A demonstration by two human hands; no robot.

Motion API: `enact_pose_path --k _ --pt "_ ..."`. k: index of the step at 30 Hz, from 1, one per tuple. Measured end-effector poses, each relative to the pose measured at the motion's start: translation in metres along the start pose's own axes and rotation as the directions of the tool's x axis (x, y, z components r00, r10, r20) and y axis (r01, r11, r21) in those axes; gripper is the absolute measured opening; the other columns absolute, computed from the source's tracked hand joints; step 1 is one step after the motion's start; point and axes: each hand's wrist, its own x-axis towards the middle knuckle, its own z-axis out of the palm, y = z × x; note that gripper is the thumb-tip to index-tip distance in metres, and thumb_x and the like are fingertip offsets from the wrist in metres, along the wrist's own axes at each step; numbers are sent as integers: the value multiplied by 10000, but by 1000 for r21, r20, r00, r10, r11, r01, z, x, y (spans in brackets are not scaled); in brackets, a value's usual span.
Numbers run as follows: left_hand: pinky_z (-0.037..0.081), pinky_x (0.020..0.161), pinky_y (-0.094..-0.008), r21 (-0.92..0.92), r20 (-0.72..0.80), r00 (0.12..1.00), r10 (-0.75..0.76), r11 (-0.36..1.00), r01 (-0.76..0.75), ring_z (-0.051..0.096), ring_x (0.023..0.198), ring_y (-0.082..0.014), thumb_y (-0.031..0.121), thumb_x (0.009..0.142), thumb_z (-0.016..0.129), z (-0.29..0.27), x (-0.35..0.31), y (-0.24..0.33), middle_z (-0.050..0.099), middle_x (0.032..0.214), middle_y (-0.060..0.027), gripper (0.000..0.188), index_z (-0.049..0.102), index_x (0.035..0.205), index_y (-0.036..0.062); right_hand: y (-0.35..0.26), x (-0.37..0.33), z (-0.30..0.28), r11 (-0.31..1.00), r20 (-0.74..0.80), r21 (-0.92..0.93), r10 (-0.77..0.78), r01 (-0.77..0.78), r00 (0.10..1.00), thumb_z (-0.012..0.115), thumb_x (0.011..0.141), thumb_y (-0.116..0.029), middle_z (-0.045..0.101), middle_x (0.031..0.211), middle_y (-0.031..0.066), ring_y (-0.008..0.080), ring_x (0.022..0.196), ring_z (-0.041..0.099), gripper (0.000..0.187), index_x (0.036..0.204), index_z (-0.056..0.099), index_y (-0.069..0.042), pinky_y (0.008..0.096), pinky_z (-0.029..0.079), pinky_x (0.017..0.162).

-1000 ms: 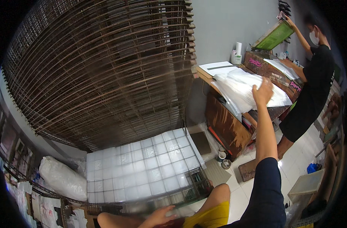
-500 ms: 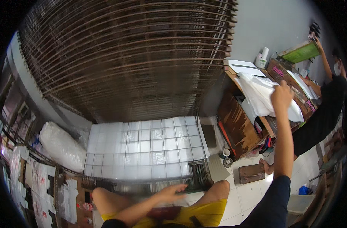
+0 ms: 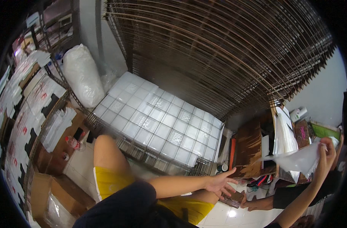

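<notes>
Presently holding, at the right side of the view, a thin translucent plastic sheet [image 3: 299, 159] in the right hand [image 3: 327, 152], gripped at its upper edge between thumb and fingers. From this grip, spreading toward the left, slanted and a little crumpled, in front of the worn brown cabinet [image 3: 249, 144]. Because of the overlap, cannot tell if touching the white stack [image 3: 285, 131] on top of this furniture, or hanging apart from it.

Holding nothing in the left hand [image 3: 220, 184]: reaching forward with the palm open and the fingers well spread, near the right knee and just beside a low brown block [image 3: 233, 201] on the floor.

Farther ahead, can see white printed sheets [image 3: 158, 117], laid flat in rows under thin grid lines of wire, and above them many raised tiers of a dark wire rack [image 3: 211, 49]. To the left of these, can notice a big white plastic bundle [image 3: 82, 76], and lower down, on the same side, a bottle with red label [image 3: 72, 143] and an open cardboard box [image 3: 57, 195]. Behind the right forearm, can make out the bare leg of another person [image 3: 263, 203], and higher, near the wall, a white roll [image 3: 298, 113].
</notes>
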Motion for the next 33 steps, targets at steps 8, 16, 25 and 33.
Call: enact_pose_path --k 8,16,25,33 --pt "261 1033 -512 -406 -91 947 309 856 -318 341 1281 -312 881 667 219 -37 -71 -39 344 1417 -109 1053 249 1424 149 -111 16 148 853 407 453 59 -258 912 470 652 7 560 948 73 106 817 541 415 1059 540 45 202 425 725" --pt "178 1080 -482 -502 -182 665 724 513 -696 289 1315 -268 806 725 331 -34 -210 -27 319 1431 -97 960 298 1400 124 -118 7 167 833 368 492 65 -254 928 484 632 3 552 1135 144 172 1044 530 542 1167 509 79 252 375 933" --pt "483 692 -243 183 -845 194 498 611 -770 591 835 -126 4 771 657 -72 -342 4 620 930 -24 349 530 1092 53 -56 -64 276 646 601 384 368 -660 710 500 669 25 561 1090 110 183 985 533 450 1117 536 49 265 411 855" --pt "507 589 -226 394 -917 -219 334 668 -631 562 673 -132 16 756 666 -238 -451 79 576 789 -57 151 535 830 23 24 -90 550 279 794 364 405 -889 453 468 729 24 588 998 86 182 905 539 371 1089 555 48 246 407 852"
